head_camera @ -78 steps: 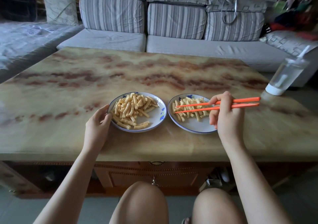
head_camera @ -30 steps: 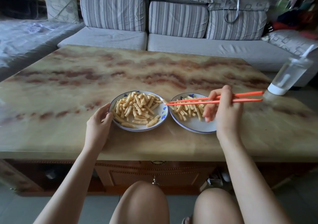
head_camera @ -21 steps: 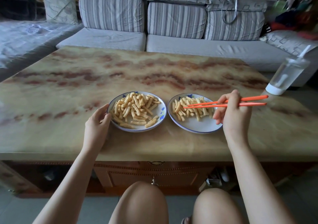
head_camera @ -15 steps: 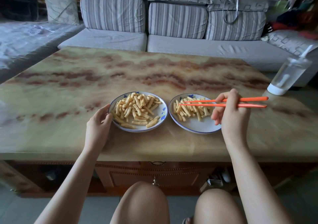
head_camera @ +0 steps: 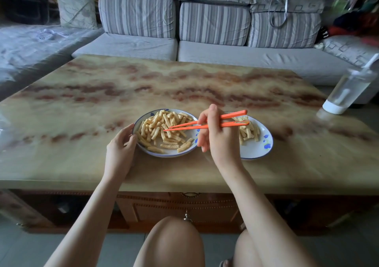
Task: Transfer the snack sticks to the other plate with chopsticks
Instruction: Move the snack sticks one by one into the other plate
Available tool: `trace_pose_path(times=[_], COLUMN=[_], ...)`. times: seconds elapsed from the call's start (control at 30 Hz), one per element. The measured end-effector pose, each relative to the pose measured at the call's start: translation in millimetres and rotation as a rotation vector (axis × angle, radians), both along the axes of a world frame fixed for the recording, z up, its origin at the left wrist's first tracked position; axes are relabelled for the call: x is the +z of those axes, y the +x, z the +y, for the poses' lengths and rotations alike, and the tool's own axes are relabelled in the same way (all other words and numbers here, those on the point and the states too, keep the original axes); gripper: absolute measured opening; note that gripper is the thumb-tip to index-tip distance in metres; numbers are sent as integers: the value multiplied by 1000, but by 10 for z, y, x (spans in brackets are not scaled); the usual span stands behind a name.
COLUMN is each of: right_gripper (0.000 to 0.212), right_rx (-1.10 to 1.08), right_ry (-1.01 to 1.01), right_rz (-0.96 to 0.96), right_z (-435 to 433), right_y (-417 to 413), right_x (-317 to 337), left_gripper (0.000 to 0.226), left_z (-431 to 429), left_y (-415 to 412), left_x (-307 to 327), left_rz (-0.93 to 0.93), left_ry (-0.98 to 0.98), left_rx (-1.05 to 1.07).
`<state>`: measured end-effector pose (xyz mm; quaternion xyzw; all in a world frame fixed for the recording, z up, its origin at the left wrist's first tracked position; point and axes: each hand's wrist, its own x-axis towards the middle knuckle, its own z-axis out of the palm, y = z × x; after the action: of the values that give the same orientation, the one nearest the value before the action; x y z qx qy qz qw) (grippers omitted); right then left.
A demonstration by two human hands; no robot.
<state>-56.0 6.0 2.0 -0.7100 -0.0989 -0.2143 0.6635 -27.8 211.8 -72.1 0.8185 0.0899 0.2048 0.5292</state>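
Observation:
Two white plates with blue rims sit side by side near the table's front edge. The left plate (head_camera: pixel 185 151) carries a big heap of yellow snack sticks (head_camera: pixel 162 129). The right plate (head_camera: pixel 258 148) has fewer sticks (head_camera: pixel 249 130), partly hidden by my right hand. My right hand (head_camera: pixel 217 137) grips a pair of orange chopsticks (head_camera: pixel 205 124) whose tips reach left over the left plate's heap. Whether the tips pinch a stick I cannot tell. My left hand (head_camera: pixel 121 148) holds the left plate's left rim between thumb and fingers.
The plates stand on a marbled tan table (head_camera: pixel 184 86). A clear lidded cup with a straw (head_camera: pixel 346 90) is at the table's right edge. A grey striped sofa (head_camera: pixel 205 31) runs behind the table. My bare knees are below the front edge.
My right hand has swung left with the chopsticks, from over the right plate to over the left plate's heap. My left hand has stayed on the left plate's rim.

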Motion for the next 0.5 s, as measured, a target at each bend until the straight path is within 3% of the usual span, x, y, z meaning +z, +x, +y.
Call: trace_pose_path(times=[0.17, 0.5], right_gripper=[43, 48], right_rx=[6, -91], right_ry=[-57, 14], right_rz=[-18, 47], right_z=[54, -115], right_y=[23, -19], right_x=[-59, -34], left_gripper=[35, 35], left_z=[-2, -4], left_y=[0, -8], left_x=[7, 8], left_rz=[-11, -10], left_ry=[8, 9], left_rx=[-2, -4])
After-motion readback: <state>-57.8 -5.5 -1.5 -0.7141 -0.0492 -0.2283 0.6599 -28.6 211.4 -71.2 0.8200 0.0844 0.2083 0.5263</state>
